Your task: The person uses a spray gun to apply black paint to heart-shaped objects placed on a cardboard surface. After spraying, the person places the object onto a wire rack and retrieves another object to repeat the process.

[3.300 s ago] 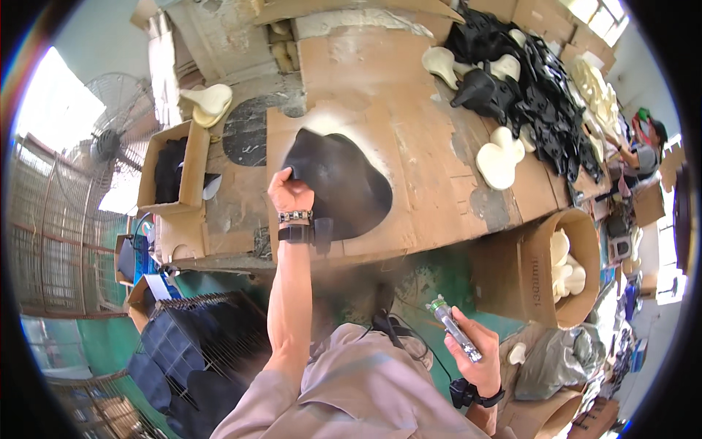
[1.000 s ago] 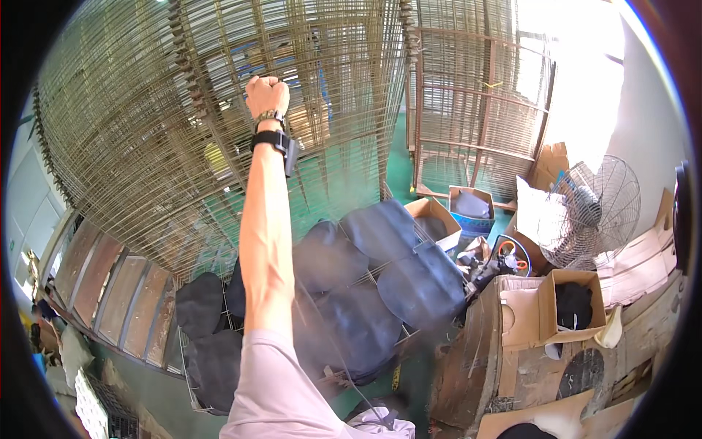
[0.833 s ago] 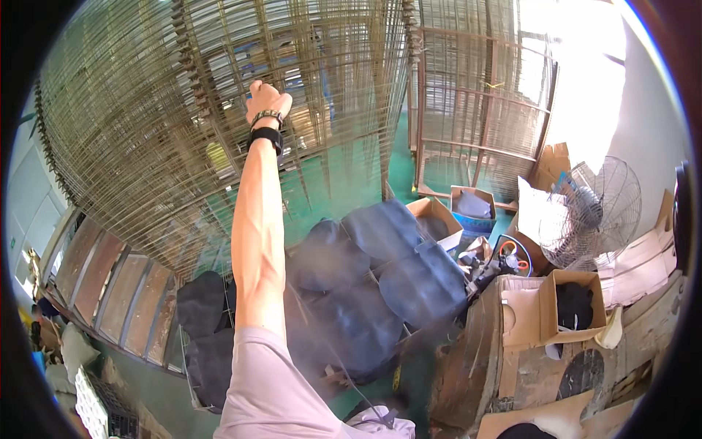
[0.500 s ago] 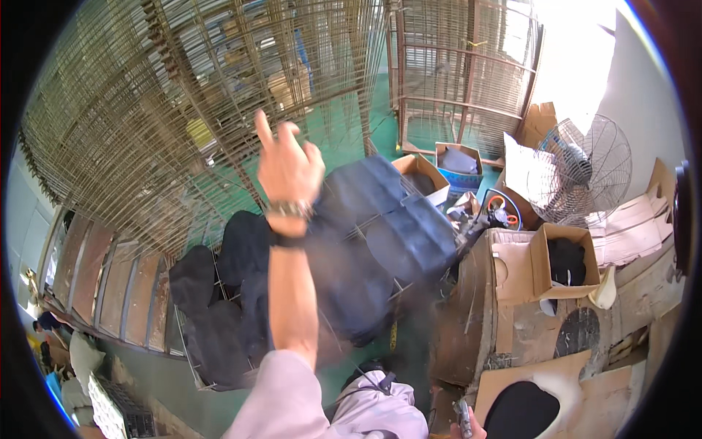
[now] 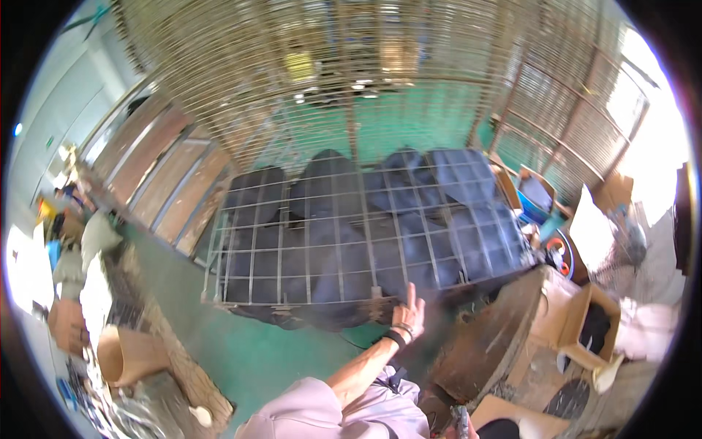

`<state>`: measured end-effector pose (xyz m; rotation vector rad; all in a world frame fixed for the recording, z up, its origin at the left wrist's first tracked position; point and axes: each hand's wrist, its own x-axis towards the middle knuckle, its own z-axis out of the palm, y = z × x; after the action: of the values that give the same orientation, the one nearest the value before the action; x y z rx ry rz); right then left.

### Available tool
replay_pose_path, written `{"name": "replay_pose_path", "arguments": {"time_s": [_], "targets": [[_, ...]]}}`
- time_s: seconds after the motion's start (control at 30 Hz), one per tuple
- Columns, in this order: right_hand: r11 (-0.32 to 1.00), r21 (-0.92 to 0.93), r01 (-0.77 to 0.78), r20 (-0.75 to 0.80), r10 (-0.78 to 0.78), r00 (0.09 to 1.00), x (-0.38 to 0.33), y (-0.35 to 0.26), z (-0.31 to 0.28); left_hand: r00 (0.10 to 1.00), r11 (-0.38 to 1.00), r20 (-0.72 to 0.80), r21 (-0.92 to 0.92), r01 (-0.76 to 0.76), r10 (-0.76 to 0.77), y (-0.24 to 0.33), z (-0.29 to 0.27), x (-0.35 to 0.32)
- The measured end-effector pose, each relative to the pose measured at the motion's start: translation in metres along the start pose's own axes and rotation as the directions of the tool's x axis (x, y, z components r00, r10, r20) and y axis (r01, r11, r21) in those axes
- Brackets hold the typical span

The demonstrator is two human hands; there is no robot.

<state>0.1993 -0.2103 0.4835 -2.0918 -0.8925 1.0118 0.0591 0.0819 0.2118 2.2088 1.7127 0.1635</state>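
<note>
We see the left hand (image 5: 408,316) just beside the front edge of a wire grid (image 5: 368,241), its index finger raised and the others loosely bent; nothing shows in it, though blur keeps us from telling whether the fingertip touches the rim. The dark flat pieces (image 5: 329,201) lie beneath that grid, spread in rough rows with some overlapping; we take this broad spread as a way to keep them flat, while the open mesh would leave air around them. A taller stack of wire shelves (image 5: 241,80) stands tilted behind, presumably raised so the lower level is easy to reach. Down at the lower edge, the right hand (image 5: 472,429) has its fingers closed around a slim, shiny tool (image 5: 459,415), which we judge is kept there so the left hand alone can deal with the rack. Beside it is the worktop (image 5: 545,415), whose cardboard cover likely guards the surface; a black piece (image 5: 501,430) rests there, and a carton (image 5: 572,333) of dark material sits within reach further along.
</note>
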Motion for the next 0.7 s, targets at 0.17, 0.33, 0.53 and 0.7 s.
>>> {"name": "replay_pose_path", "arguments": {"time_s": [0.17,0.33,0.53,0.7], "targets": [[0.998,-0.063,-0.011,0.141,0.020,0.990,0.009,-0.003,0.013,0.993,0.992,-0.111,-0.116,-0.041,0.028,0.007,0.017,-0.022],[0.989,-0.070,0.129,0.219,-0.111,0.969,0.021,0.004,0.019,0.995,0.994,0.076,-0.101,-0.051,0.059,-0.002,0.018,-0.027],[0.973,-0.071,0.221,0.265,-0.196,0.944,0.027,0.020,0.023,0.985,0.986,0.165,-0.166,-0.013,0.041,-0.001,0.016,-0.011],[0.944,-0.029,0.328,0.270,-0.308,0.912,0.028,0.052,0.023,0.953,0.992,0.299,-0.123,-0.005,0.041,0.007,0.005,-0.009]]}}
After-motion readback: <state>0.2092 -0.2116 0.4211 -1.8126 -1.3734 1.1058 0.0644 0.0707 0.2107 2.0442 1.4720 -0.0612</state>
